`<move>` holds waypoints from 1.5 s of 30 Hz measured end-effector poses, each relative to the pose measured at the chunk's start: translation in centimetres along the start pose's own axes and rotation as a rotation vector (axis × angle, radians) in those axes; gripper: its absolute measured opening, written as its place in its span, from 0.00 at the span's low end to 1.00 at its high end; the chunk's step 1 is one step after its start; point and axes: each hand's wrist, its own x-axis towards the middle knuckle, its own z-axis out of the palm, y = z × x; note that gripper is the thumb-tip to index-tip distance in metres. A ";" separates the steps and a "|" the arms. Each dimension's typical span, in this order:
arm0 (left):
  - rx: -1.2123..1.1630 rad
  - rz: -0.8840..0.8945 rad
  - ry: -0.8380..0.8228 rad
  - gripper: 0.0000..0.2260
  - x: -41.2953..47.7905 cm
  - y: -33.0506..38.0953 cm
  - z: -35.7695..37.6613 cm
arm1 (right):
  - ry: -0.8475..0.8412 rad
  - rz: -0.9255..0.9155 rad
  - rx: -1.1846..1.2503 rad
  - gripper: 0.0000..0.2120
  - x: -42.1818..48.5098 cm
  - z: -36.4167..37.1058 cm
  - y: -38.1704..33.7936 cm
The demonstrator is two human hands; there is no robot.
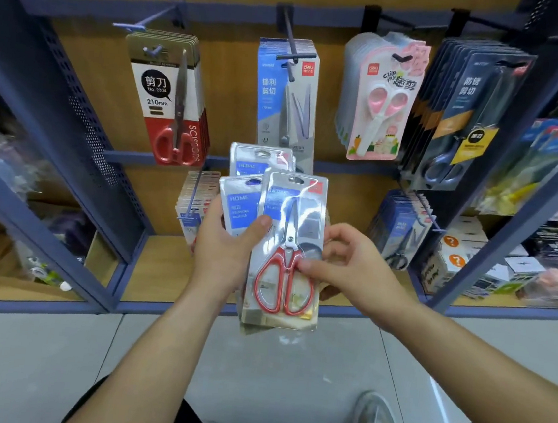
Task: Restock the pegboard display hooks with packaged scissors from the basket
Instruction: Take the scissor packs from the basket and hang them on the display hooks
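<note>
Fingers (pixel 333 241) of my right hand (pixel 354 267) pinched the front pack (pixel 293 209) at its edge. My left hand (pixel 225 254) clamped the fanned stack (pixel 239 203), thumb on top, low before the pegboard (pixel 229 78). I judged the blister plastic light, stiff and slick, best gripped by the card edges with the hang hole free.

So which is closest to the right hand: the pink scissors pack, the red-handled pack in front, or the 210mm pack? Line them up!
1. The red-handled pack: right in front, gripped by the right hand.
2. The pink scissors pack: hanging above, slightly to the right.
3. The 210mm pack: hanging up on the far left.
</note>
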 end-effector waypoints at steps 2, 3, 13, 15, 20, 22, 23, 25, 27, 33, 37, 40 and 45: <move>-0.022 0.009 0.011 0.19 -0.4 -0.3 0.1 | 0.020 -0.008 0.015 0.22 -0.1 0.7 0.3; -0.033 0.012 0.015 0.18 -0.6 -0.5 0.3 | 0.027 -0.008 0.012 0.21 -0.1 0.9 0.5; 0.027 0.018 0.040 0.13 -0.9 -1.8 -0.9 | -0.074 0.007 0.063 0.16 0.7 1.3 2.4; 0.045 0.018 0.063 0.10 -0.7 -1.9 -2.0 | -0.094 0.009 0.097 0.16 0.8 1.2 2.6; 0.160 0.044 0.136 0.09 0.1 -1.7 -5.7 | -0.162 0.067 0.126 0.17 0.8 0.1 4.0; 0.199 0.014 0.147 0.08 0.3 -1.9 -7.5 | -0.180 0.121 0.078 0.16 0.5 -0.1 5.4; 0.219 0.005 0.147 0.08 0.5 -2.0 -8.3 | -0.186 0.141 0.048 0.16 0.5 -0.2 6.2; 0.250 -0.004 0.148 0.08 0.6 -2.2 -9.9 | -0.189 0.173 -0.013 0.16 0.3 0.1 7.7; 0.278 -0.002 0.150 0.09 0.9 -2.0 -11.5 | -0.179 0.204 -0.043 0.15 0.4 0.9 9.1; 0.349 -0.016 0.206 0.11 1.9 -2.2 -16.4 | -0.134 0.244 0.040 0.11 3.1 6.9 12.9; 0.319 -0.056 0.255 0.10 2.7 -2.9 -18.3 | -0.090 0.244 0.081 0.11 7.2 11.5 15.9; 0.299 -0.075 0.315 0.08 3.4 -3.3 -18.9 | -0.011 0.230 0.062 0.10 10.6 14.6 17.1; 0.308 -0.105 0.324 0.07 4.4 -3.8 -19.2 | 0.018 0.168 0.072 0.07 15.7 17.4 17.1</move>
